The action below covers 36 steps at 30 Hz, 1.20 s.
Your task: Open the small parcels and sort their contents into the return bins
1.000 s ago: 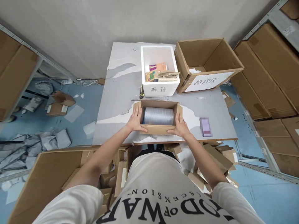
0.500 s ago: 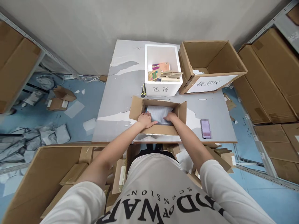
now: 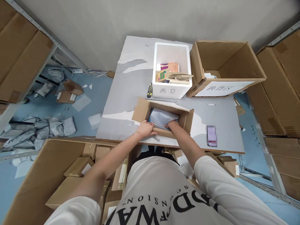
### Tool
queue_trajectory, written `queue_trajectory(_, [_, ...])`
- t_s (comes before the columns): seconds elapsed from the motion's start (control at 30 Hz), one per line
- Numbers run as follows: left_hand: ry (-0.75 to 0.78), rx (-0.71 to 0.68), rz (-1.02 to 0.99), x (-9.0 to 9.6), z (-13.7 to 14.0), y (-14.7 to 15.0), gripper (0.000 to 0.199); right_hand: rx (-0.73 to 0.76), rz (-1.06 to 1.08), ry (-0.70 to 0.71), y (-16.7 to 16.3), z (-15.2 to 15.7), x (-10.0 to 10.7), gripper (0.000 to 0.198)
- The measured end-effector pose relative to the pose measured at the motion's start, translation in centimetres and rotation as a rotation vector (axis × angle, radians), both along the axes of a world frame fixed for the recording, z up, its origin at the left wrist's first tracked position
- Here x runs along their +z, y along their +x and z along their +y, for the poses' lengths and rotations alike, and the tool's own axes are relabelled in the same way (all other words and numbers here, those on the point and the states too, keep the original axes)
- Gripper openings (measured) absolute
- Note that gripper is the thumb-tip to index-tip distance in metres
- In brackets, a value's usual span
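An opened cardboard box [image 3: 161, 133] lies slightly turned near the front edge of the table, its end flaps standing outward. Inside it is a package in translucent bubble wrap [image 3: 161, 118], with a bit of blue showing at its left end. My left hand [image 3: 145, 128] grips the box's near wall at the left corner, thumb along the outside. My right hand [image 3: 172, 125] reaches into the right part of the box and holds the near right end of the package. Some of its fingertips are hidden.
Behind the box stand a white foam bin [image 3: 172, 90] with several small packs and a large labelled carton [image 3: 225, 89]. A yellow-black box cutter [image 3: 149, 90] lies left of the bin. A phone [image 3: 212, 136] is at right. A big carton [image 3: 28, 184] of parcels stands below left.
The box has turned slightly on the table. My left hand has shifted from inside its left end to the near wall, and my right hand has moved a little nearer me. The view has also shifted.
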<state>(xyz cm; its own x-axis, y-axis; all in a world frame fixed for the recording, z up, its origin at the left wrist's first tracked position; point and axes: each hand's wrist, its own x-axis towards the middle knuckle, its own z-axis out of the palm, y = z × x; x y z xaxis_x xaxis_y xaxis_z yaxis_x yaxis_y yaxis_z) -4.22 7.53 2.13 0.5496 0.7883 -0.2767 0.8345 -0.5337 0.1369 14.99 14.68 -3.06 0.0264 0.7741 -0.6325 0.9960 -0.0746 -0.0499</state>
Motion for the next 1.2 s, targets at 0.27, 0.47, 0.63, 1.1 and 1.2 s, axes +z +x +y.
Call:
queue_trajectory(0.27, [0.074,0.065,-0.003,-0.7,-0.5,0.9,0.051,-0.076,-0.113,-0.401,-0.6,0.6,-1.5,0.081])
queue_trajectory(0.47, [0.097,0.055,-0.023,-0.9,-0.8,0.8,0.050,-0.011,-0.187,-0.176,0.7,0.4,-1.3,0.095])
queue_trajectory(0.63, [0.099,0.036,-0.055,-1.4,-0.7,0.5,0.051,0.291,-0.084,-0.018,-1.6,1.3,-0.5,0.046])
queue_trajectory(1.1, [0.133,-0.038,-0.091,-1.8,-0.7,0.0,0.055,1.183,0.101,0.164,-5.8,5.9,-4.2,0.052])
queue_trajectory(1.2, [0.168,-0.052,-0.121,-2.0,-1.0,-0.5,0.056,1.233,0.099,0.146,-6.3,6.6,-4.2,0.053])
